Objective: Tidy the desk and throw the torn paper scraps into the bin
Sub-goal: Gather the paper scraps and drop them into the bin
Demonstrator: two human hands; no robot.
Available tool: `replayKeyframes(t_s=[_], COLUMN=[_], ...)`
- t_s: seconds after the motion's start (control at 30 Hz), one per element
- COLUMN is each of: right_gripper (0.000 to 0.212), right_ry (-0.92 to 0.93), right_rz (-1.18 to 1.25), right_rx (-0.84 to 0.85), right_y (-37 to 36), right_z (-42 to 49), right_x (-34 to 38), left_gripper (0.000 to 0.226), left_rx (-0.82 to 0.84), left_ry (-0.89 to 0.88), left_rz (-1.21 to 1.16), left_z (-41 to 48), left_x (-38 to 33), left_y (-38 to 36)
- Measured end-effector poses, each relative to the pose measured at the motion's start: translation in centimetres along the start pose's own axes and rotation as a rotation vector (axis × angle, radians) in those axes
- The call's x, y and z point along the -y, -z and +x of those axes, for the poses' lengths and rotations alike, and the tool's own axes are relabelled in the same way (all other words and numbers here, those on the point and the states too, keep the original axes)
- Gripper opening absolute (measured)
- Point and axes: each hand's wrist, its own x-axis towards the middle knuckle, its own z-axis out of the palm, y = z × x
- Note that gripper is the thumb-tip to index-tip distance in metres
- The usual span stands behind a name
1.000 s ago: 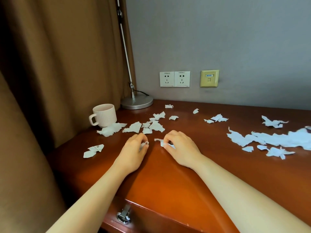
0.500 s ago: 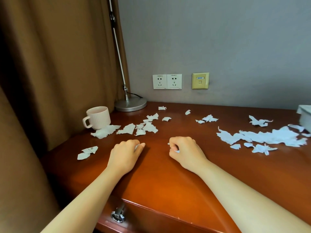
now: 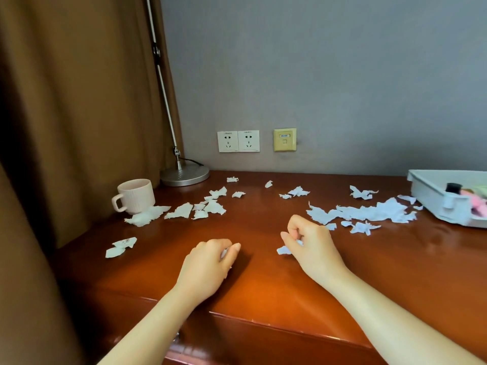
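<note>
White paper scraps [image 3: 369,213] lie scattered on the desk [image 3: 263,291], most of them beyond both sets of fingertips; no bin is in view. Curled tight, the left hand [image 3: 208,262] grips a small scrap [image 3: 224,252], while the right hand [image 3: 311,246] pinches another piece [image 3: 284,250] under its thumb. Best, I judge, to rake outlying bits toward the fingers into one heap and lift them together, closing firmly so none flutter loose.

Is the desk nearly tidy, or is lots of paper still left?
Barely started. Done: nothing shows as binned, and no bin is in view. In hand: the left hand and right hand each pinch small white torn paper scraps. Left: the big white heap by the pale grey plastic tray, the pieces beside the ribbed pink mug, and two scraps at the left of the red-brown wooden desk.
</note>
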Motion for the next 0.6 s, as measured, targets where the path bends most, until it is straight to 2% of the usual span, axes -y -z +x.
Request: replayKeyframes(t_s=[0.2, 0.6], right_gripper=[0.041, 0.037], right_ry=[-0.067, -0.13], right_rz=[0.011, 0.012], right_rx=[-0.067, -0.221], right_y=[5.4, 17.8], right_z=[-2.6, -8.5], right_x=[-1.6, -4.4], left_gripper=[0.04, 0.047], left_rx=[0.024, 0.128], left_ry=[-0.014, -0.403], left_rz=[-0.187, -0.418], left_z=[0.2, -1.6], left_x=[-4.3, -18.7], left_y=[-1.2, -4.5])
